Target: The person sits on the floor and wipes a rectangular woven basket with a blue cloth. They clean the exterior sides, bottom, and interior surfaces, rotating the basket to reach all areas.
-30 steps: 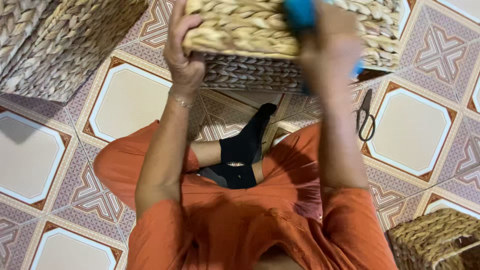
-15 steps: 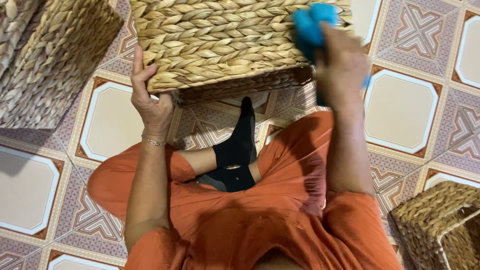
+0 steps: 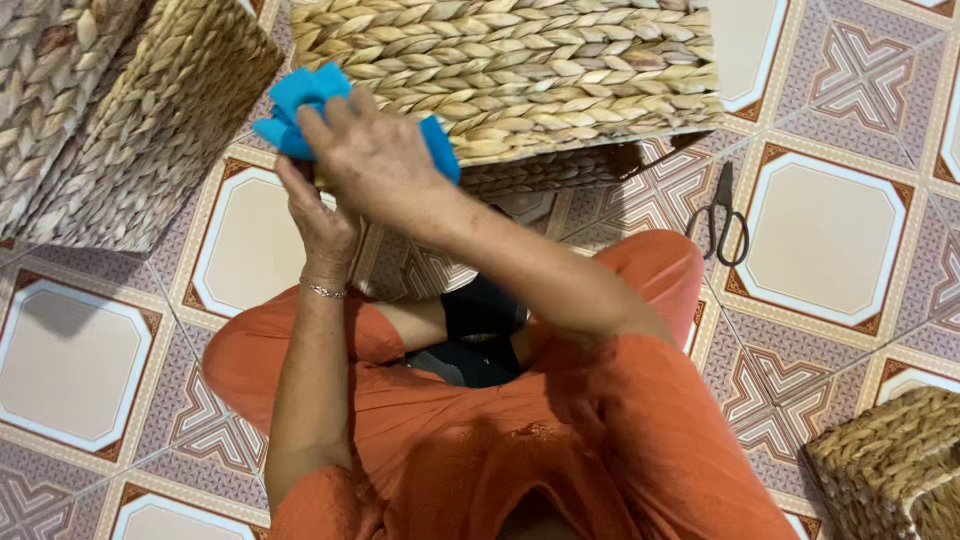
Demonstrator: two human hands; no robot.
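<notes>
Basket point(image 3: 520, 75) rough woven straw; blue cloth point(image 3: 300, 100) soft, matt; floor tiles point(image 3: 840, 240) glossy.

The top of the large woven basket point(image 3: 520, 70) is cut off by the upper frame edge. The right hand point(image 3: 375, 160) covers most of the blue cloth point(image 3: 300, 100). The left hand point(image 3: 320, 220) lies partly behind the right forearm, its grip unseen. Corner basket point(image 3: 890, 470) and left-hand baskets point(image 3: 110, 110) run out of frame.
</notes>
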